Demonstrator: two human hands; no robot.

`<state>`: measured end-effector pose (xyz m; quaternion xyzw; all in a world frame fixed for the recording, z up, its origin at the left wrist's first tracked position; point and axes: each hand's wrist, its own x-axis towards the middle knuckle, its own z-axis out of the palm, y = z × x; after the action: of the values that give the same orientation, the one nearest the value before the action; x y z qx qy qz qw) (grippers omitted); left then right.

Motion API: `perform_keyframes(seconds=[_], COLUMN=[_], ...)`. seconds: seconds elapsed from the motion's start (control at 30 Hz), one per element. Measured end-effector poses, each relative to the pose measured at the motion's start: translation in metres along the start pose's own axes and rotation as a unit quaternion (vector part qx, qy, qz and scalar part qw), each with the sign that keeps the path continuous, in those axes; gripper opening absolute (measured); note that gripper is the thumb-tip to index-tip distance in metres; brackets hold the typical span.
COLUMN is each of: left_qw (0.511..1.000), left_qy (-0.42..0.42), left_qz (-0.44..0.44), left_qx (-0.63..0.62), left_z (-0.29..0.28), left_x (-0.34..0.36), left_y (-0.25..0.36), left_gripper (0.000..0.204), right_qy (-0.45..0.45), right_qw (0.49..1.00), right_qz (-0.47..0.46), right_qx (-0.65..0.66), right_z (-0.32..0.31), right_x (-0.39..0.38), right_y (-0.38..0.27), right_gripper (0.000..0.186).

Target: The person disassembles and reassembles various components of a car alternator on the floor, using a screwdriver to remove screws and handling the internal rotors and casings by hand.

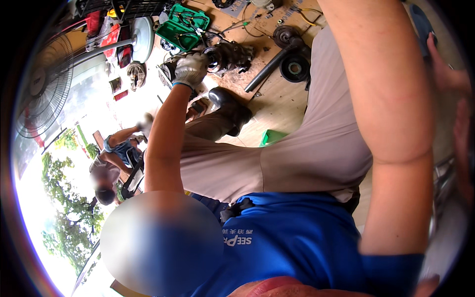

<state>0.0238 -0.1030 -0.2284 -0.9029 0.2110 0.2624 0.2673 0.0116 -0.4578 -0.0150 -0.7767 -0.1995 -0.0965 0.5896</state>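
Observation:
My left hand (190,70), in a light grey work glove with a blue cuff, reaches forward and is closed beside a dark, greasy metal machine part (228,57) on the brown floor covering. Its fingers curl away from view, so what they grip is hidden. My bare right forearm (386,89) runs up past the top edge, and that hand is out of the picture. Right of the machine part lie a black tube-shaped part (267,71) and a round black part with a hub (294,67).
An open green tool case (184,27) lies beyond my left hand. A standing fan (44,84) with a round base (142,39) is tipped over at the left. My dark boot (230,109) and a green container (272,137) are near. Another person (118,158) is at the left.

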Motion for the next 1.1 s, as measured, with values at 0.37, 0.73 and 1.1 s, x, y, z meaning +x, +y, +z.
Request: perform_keyframes(seconds=[0.37, 0.73, 1.1], left_qw=[0.985, 0.983, 0.96], left_qy=[0.064, -0.015, -0.034], left_qz=[-0.07, -0.039, -0.161], left_qx=[-0.145, -0.181, -0.229], left_z=[0.018, 0.047, -0.005], left_x=[-0.003, 0.021, 0.003], left_y=[0.007, 0.008, 0.014], left_gripper=[0.039, 0.035, 0.051], right_qy=[0.0, -0.002, -0.004], right_qw=[1.0, 1.0, 1.0], right_qz=[0.002, -0.005, -0.011], right_qx=[-0.001, -0.007, -0.014], right_z=[0.004, 0.009, 0.007], right_x=[0.004, 0.001, -0.003], right_y=[0.001, -0.005, -0.009], right_gripper=[0.017, 0.016, 0.015])
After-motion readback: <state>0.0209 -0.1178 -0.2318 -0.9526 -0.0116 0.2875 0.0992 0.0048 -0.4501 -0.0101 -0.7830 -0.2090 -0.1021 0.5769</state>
